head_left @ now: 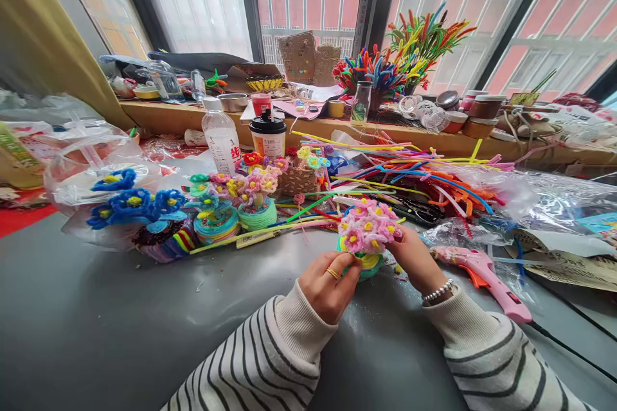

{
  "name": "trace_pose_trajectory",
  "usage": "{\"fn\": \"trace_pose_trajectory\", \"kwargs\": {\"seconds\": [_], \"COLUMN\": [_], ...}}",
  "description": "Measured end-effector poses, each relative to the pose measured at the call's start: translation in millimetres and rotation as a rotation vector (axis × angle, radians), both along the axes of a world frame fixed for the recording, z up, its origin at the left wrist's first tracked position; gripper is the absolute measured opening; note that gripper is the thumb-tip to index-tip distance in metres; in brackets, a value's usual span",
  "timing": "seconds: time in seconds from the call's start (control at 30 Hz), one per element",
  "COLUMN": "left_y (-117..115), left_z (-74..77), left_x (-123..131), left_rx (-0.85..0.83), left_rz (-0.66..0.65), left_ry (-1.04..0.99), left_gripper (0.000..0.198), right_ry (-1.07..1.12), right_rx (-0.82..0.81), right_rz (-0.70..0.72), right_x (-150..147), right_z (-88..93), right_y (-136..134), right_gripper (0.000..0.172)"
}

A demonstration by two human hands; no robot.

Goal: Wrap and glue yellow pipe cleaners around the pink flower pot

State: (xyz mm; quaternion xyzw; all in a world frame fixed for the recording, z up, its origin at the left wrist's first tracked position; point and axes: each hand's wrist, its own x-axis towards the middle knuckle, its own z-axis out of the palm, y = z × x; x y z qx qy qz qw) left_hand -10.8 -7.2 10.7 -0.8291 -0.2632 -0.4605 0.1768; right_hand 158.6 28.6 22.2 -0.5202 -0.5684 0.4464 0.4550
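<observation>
A bunch of pink pipe-cleaner flowers (369, 225) with yellow centres stands in a small pot wrapped in green and yellow pipe cleaner (370, 263). My left hand (332, 284), with a gold ring, is closed in a pinch at the pot's front left; what its fingertips hold, if anything, is too small to make out. At the right side of the bunch, my right hand (418, 260) has its fingers closed on the edge of the flowers, the fingertips partly hidden behind the petals.
Finished pots with blue flowers (137, 202) and pink flowers (255, 189) stand to the left. A pink glue gun (491, 279) lies at right, its cord trailing. Loose pipe cleaners (434, 180) heap behind the hands. A water bottle (222, 138) and a lidded cup (268, 138) stand beyond.
</observation>
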Motion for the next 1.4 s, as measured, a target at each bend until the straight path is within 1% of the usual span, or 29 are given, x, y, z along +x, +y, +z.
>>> {"fn": "trace_pose_trajectory", "kwargs": {"seconds": [0.1, 0.2, 0.27, 0.37, 0.47, 0.6, 0.7, 0.87, 1.1, 1.27, 1.4], "left_y": [1, 3, 4, 4, 3, 2, 4, 5, 5, 7, 7], "left_z": [0.5, -1.0, -2.4, -2.4, 0.8, 5.1, 6.0, 4.6, 5.6, 5.3, 5.6], "left_x": [-1, -5, -8, -13, -16, -13, -9, -7, -8, -7, -9], "left_rx": [0.006, -0.027, -0.047, -0.08, -0.103, -0.059, -0.025, -0.037, -0.058, -0.063, -0.062], "left_rz": [-0.026, -0.054, -0.042, -0.042, -0.067, -0.042, -0.034, -0.04, -0.012, -0.005, -0.024], "left_ry": [0.001, 0.003, -0.023, -0.056, -0.056, -0.035, -0.006, 0.046, 0.068, 0.096, 0.067], "left_gripper": [0.012, 0.015, 0.017, 0.02, 0.019, 0.018, 0.018, 0.019, 0.02, 0.02, 0.021], "right_ry": [-0.081, -0.159, -0.193, -0.233, -0.282, -0.371, -0.437, -0.509, -0.506, -0.439, -0.39], "right_rx": [0.022, 0.037, 0.041, 0.066, 0.094, 0.108, 0.157, 0.193, 0.205, 0.195, 0.174], "right_rz": [-0.028, -0.062, -0.077, -0.062, -0.059, -0.108, -0.109, -0.11, -0.107, -0.078, -0.063], "right_x": [0, 2, 3, 5, 4, 4, 5, 5, 5, 3, 3], "right_z": [3.1, 5.0, 5.6, 6.3, 6.8, 6.3, 5.3, 5.3, 6.4, 6.9, 7.2], "right_y": [-1, -3, -6, -12, -17, -18, -16, -12, -8, -9, -10], "right_gripper": [0.026, 0.025, 0.027, 0.031, 0.032, 0.03, 0.028, 0.025, 0.023, 0.027, 0.028]}}
